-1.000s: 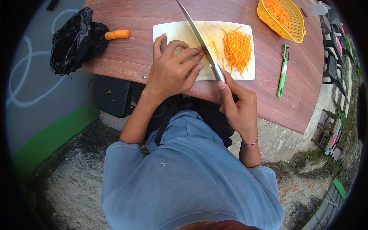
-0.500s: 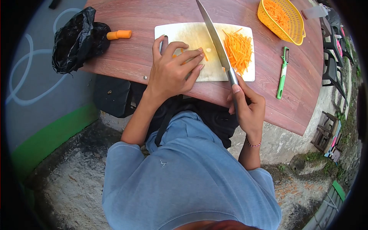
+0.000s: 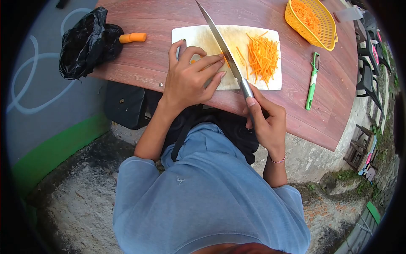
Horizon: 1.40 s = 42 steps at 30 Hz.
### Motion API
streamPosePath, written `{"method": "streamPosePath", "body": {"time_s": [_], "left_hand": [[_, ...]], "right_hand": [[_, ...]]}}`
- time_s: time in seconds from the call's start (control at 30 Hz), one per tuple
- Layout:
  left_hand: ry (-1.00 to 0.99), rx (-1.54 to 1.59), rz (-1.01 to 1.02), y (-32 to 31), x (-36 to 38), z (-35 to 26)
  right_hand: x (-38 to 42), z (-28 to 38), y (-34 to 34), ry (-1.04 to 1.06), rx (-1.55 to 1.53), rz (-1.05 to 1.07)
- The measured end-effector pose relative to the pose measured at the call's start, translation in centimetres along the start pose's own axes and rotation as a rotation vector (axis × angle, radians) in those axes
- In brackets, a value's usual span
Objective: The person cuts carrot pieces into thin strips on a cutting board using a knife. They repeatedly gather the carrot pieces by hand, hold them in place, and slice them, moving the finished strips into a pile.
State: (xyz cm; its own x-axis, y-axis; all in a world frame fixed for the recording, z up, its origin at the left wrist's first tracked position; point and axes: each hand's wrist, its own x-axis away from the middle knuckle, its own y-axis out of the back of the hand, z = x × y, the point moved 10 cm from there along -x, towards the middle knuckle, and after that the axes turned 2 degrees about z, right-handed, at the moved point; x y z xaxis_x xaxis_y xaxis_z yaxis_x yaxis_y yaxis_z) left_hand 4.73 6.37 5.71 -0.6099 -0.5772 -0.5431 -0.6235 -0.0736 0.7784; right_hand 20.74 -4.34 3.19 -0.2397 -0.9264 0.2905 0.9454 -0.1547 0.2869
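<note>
My right hand (image 3: 268, 120) is wrapped round the handle of a large knife (image 3: 223, 45), whose blade slants up and left over the white cutting board (image 3: 237, 82). Against the blade's left side, the bent fingertips of my left hand (image 3: 190, 76) press on thin orange carrot pieces (image 3: 225, 60), mostly hidden beneath the fingers. On the board's right part lies a heap of carrot shreds (image 3: 263, 58), with a few loose strips between it and the blade.
A black plastic bag (image 3: 84, 51) with carrot pieces (image 3: 133, 38) beside it lies at the table's left. A yellow basket (image 3: 315, 31) of carrot shreds stands at the upper right, above a green peeler (image 3: 312, 82). Dark chairs (image 3: 368, 76) stand beyond the table's right edge.
My right hand and the knife have moved left, from beside the shred heap to my left fingertips. A few loose strips now show left of the heap. My left hand has barely moved.
</note>
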Motion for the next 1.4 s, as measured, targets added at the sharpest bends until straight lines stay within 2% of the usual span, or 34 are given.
{"method": "streamPosePath", "body": {"time_s": [0.33,0.47,0.57,0.77,0.83,1.03,1.4], "left_hand": [[0.016,-0.008,0.041,0.0,-0.2,0.0],[0.002,0.002,0.027,-0.1,-0.2,0.1],[0.012,0.008,0.021,-0.1,-0.2,0.1],[0.011,0.014,0.008,0.0,-0.1,0.2],[0.014,0.012,0.006,0.1,-0.1,0.2],[-0.004,-0.001,-0.022,0.1,0.0,0.1],[0.008,0.0,-0.021,0.1,0.0,0.2]], "right_hand": [[0.7,1.4,-0.1,0.107,0.174,-0.041],[-1.5,1.9,-0.8,0.104,0.216,-0.035],[-2.9,3.8,-1.2,0.234,0.293,-0.059],[-1.9,1.7,-0.3,0.153,0.16,-0.018],[-1.0,0.5,0.3,0.017,0.046,-0.004],[-0.7,-0.6,1.2,0.02,-0.078,-0.045],[-0.5,-0.1,0.1,0.02,0.003,0.011]]}}
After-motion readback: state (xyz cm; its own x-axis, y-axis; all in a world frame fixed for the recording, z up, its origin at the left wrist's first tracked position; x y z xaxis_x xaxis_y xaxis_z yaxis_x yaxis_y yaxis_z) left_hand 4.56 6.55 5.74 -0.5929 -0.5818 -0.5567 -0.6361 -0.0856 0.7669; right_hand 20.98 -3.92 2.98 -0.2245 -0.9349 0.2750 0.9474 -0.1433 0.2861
